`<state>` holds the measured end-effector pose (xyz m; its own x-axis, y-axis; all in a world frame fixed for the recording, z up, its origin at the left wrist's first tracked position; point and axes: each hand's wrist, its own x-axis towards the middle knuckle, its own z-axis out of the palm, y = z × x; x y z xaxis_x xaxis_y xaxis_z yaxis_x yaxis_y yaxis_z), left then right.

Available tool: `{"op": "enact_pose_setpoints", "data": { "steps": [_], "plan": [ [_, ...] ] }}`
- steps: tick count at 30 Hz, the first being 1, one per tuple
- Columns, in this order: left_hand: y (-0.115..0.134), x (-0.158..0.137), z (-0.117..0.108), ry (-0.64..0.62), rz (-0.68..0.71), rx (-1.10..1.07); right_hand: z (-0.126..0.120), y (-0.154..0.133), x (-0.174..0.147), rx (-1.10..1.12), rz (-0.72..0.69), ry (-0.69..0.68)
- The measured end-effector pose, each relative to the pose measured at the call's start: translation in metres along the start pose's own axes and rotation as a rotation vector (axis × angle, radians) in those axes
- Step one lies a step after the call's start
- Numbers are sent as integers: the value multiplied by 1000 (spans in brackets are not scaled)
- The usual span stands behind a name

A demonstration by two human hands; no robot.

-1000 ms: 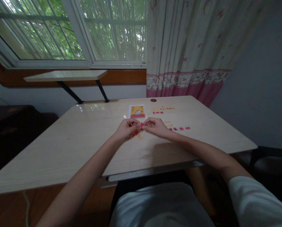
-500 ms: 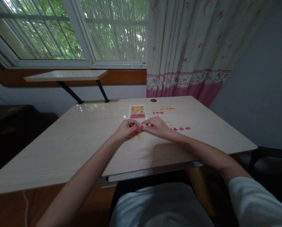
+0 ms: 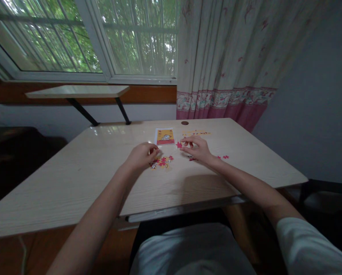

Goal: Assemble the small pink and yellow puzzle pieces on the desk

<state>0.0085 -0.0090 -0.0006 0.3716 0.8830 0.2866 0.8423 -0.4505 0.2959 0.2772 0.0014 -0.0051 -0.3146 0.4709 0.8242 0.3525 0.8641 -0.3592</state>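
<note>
A red jigsaw puzzle piece (image 3: 179, 145) is pinched at the fingertips of my right hand (image 3: 198, 148), held up over the desk to the right of the picture card. My left hand (image 3: 142, 156) hovers by the left side of a small pile of puzzle pieces (image 3: 162, 162), red, yellow and white. Its fingers are curled together, and anything between them is hidden. Beneath my right hand lie some dark and red pieces (image 3: 192, 157), partly covered by it.
The picture card (image 3: 165, 136), yellow and red with a white animal, lies behind the pile. Yellow pieces (image 3: 203, 133) form a row at the back right. More red pieces (image 3: 226, 157) lie right of my wrist. A raised shelf (image 3: 79, 91) stands at the back left.
My hands have moved apart. The right hand has carried the red puzzle piece up and away from the pile, while the left has drawn back leftward, uncovering more of the pile.
</note>
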Motion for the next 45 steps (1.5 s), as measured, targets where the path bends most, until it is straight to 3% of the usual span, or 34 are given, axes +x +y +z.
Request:
{"op": "enact_pose_setpoints", "data": {
  "steps": [5, 8, 13, 17, 24, 36, 40, 45],
  "plan": [
    [-2, 1, -2, -13, 2, 29, 0, 1, 0, -3, -33, -3],
    [0, 1, -7, -26, -20, 53, -8, 13, 6, -23, 30, -48],
    [-3, 1, -13, -49, -71, 81, -34, 67, 15, -88, 410, -122],
    [-5, 1, -12, -53, -63, 95, -53, 111, 4, -192, 711, -216],
    [-4, 1, -12, -44, -76, 55, -60, 141, -11, -382, 822, -379],
    [-9, 2, -12, -108, -82, 65, -56, 136, -8, -496, 742, -472],
    [-6, 1, -11, -111, -86, 50, -42, 108, -1, -470, 524, -490],
    [-6, 1, -6, -103, -64, -17, 3, 45, 4, -249, 173, -704]
  ]
}}
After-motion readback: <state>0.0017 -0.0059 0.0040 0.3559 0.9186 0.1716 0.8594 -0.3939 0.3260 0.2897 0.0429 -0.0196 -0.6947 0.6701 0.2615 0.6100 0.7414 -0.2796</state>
